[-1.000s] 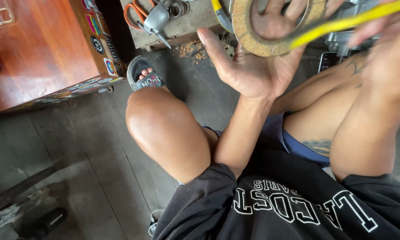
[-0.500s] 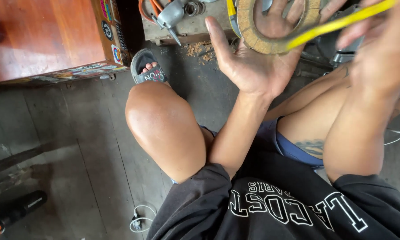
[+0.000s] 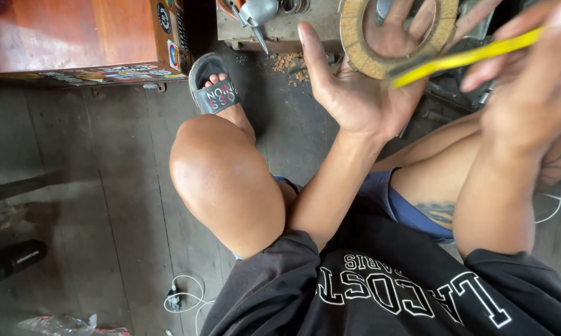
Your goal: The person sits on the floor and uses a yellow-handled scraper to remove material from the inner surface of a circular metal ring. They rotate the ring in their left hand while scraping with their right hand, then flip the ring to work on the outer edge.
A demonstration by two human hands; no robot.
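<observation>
My left hand point(image 3: 361, 87) is raised palm up at the top centre, its fingers threaded through a flat tan friction ring point(image 3: 355, 46) that rests on them. My right hand point(image 3: 529, 81), blurred at the top right, grips a thin yellow tool point(image 3: 467, 57) whose tip lies against the ring's lower edge. I sit low with my left knee point(image 3: 221, 180) raised and my foot in a grey slide sandal point(image 3: 212, 87).
A grey metal block with a drill-like tool point(image 3: 255, 15) and brown shavings point(image 3: 287, 62) lies beyond my hands. A red-brown cabinet point(image 3: 69, 34) stands at the top left. A white cable point(image 3: 181, 298) and a black object point(image 3: 9, 261) lie on the dark plank floor.
The view has tilted slightly, and the cabinet and the sandal sit higher in the frame. Both hands keep the ring and the yellow tool together, and the right hand has shifted a little.
</observation>
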